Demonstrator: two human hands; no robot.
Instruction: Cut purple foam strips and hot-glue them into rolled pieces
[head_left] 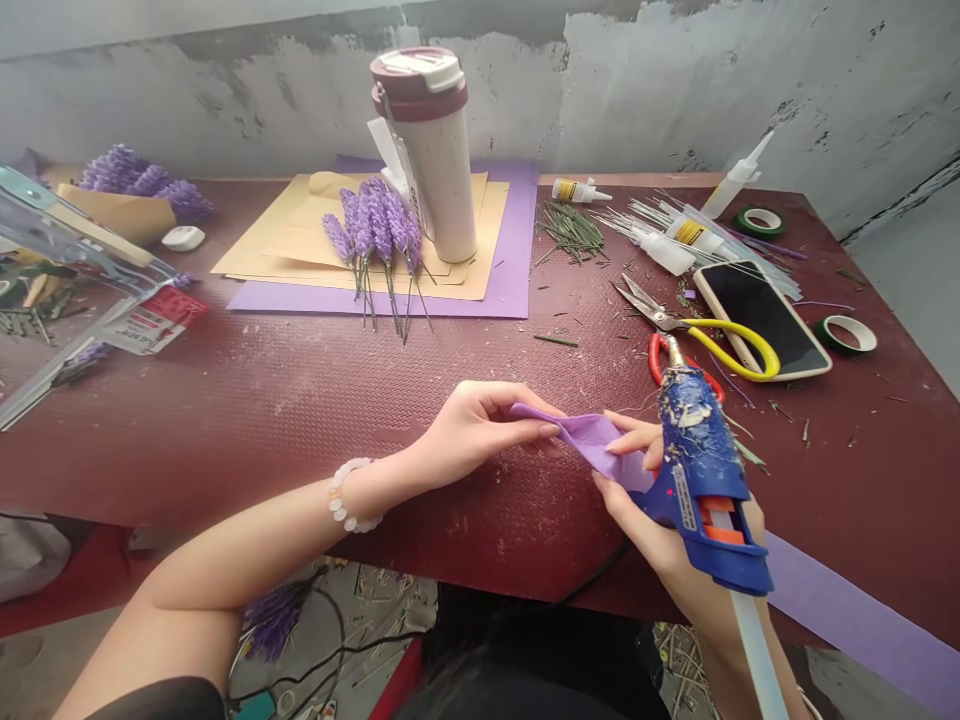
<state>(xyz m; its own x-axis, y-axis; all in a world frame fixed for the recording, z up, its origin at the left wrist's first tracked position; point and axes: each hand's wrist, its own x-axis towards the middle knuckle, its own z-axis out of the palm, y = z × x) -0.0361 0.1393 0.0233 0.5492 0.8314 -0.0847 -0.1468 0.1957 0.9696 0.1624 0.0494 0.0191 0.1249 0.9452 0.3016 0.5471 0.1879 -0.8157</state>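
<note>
At the bottom right, the right hand has the glue gun in its grip, nozzle up, with a glue stick out of its rear. Its fingertips also pinch the purple strip, right of the frame's centre; the strip's tail runs off at the lower right. The left hand, near the centre, pinches the strip's other end between thumb and fingers; a beaded bracelet circles that wrist.

Beyond the gun, right of centre, lie red-and-yellow scissors, blades apart, by a phone, with green tape at its right. Farther back, at the upper right, are glue bottles and a pile of green stems. At the upper middle, lavender sprigs lie on tan paper over a purple sheet, beside an upright tumbler.
</note>
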